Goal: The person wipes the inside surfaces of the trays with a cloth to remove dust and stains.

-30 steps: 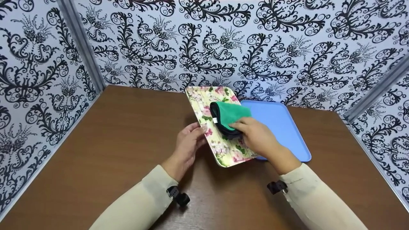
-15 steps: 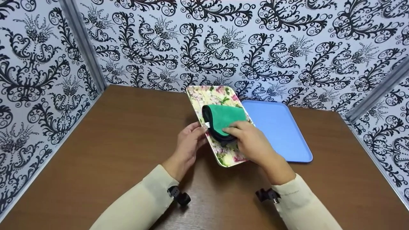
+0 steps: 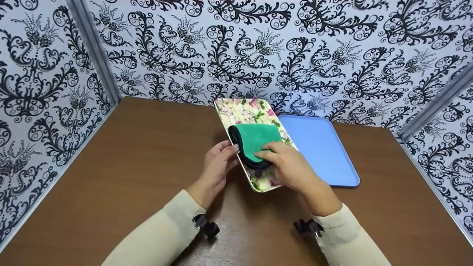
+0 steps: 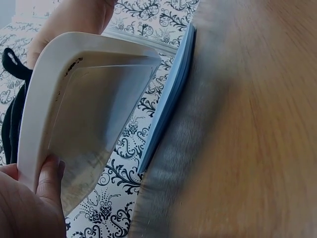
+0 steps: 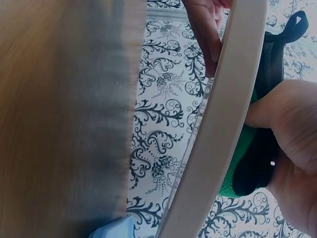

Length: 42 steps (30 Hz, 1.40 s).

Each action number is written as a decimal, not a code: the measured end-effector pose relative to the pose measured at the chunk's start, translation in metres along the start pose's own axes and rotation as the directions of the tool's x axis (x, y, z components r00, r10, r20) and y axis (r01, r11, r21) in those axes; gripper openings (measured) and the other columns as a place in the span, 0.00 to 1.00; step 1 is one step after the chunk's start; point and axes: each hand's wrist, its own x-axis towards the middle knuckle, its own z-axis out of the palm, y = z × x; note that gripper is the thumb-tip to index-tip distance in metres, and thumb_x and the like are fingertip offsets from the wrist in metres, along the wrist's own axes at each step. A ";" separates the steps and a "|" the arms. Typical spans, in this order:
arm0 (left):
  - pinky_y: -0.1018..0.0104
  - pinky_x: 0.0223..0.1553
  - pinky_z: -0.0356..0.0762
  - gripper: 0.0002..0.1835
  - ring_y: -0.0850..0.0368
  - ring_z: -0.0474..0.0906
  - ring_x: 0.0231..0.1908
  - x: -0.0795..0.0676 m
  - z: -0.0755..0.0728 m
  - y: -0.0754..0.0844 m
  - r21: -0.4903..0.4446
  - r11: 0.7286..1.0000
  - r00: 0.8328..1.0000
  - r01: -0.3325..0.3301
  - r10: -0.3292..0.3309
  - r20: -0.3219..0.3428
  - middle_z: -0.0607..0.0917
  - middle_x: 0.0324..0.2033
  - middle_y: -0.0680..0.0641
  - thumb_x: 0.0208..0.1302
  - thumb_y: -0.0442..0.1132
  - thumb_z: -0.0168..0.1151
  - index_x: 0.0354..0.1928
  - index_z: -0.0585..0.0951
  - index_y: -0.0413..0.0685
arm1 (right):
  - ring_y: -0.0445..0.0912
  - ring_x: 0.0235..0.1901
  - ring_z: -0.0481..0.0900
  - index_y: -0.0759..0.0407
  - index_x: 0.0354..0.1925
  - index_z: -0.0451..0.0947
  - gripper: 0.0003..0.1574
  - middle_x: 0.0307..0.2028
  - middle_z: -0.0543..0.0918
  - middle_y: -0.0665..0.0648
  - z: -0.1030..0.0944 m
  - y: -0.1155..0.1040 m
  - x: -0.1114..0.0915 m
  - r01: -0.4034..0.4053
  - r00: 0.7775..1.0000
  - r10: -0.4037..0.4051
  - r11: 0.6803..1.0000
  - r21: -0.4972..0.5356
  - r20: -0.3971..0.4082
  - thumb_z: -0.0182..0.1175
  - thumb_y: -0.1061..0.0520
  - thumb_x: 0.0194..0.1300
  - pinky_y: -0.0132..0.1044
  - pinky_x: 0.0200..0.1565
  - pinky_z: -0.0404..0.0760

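A floral tray (image 3: 244, 111) is held up at a tilt above the table, its pale underside (image 4: 94, 104) facing the left wrist camera. My left hand (image 3: 220, 160) grips the tray's left edge, with the thumb on one face and fingers on the other. Against the floral face lies a folded green cloth (image 3: 255, 138) with black edging and a small black loop (image 5: 297, 27). My right hand (image 3: 292, 162) holds this cloth near its lower right part, fingers over the green side. The cloth hides the middle of the tray.
A plain blue tray (image 3: 321, 151) lies on the brown table (image 3: 155, 147) at the right, partly behind the floral tray. White panels with black scrollwork (image 3: 240, 48) stand behind the table and along both sides.
My right hand has slid the cloth left and down across the floral tray to its left edge. The left hand and the tray have stayed nearly still.
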 end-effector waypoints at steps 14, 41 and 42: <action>0.68 0.38 0.84 0.17 0.62 0.83 0.34 0.000 0.000 -0.002 0.011 1.000 1.000 0.001 -0.001 -0.017 0.88 0.34 0.53 0.69 0.30 0.59 0.57 0.77 0.30 | 0.60 0.55 0.83 0.53 0.52 0.88 0.34 0.51 0.87 0.60 0.004 0.037 -0.011 0.018 0.999 -0.016 0.999 0.039 -0.043 0.59 0.79 0.52 0.56 0.60 0.81; 0.69 0.37 0.85 0.16 0.61 0.85 0.33 0.000 -0.002 -0.002 -0.024 0.999 1.000 -0.022 0.023 0.020 0.90 0.38 0.47 0.69 0.30 0.61 0.57 0.78 0.30 | 0.60 0.50 0.80 0.55 0.57 0.85 0.28 0.48 0.82 0.62 0.006 0.057 -0.020 -0.201 0.979 0.202 0.979 -0.038 0.014 0.63 0.71 0.60 0.55 0.53 0.83; 0.69 0.37 0.85 0.16 0.61 0.85 0.33 -0.001 -0.002 -0.002 -0.025 0.999 1.000 -0.023 0.023 0.019 0.90 0.38 0.47 0.69 0.30 0.61 0.57 0.78 0.30 | 0.60 0.50 0.80 0.55 0.57 0.85 0.27 0.49 0.83 0.61 0.006 0.056 -0.020 -0.198 0.980 0.199 0.979 -0.036 0.019 0.64 0.70 0.60 0.55 0.53 0.83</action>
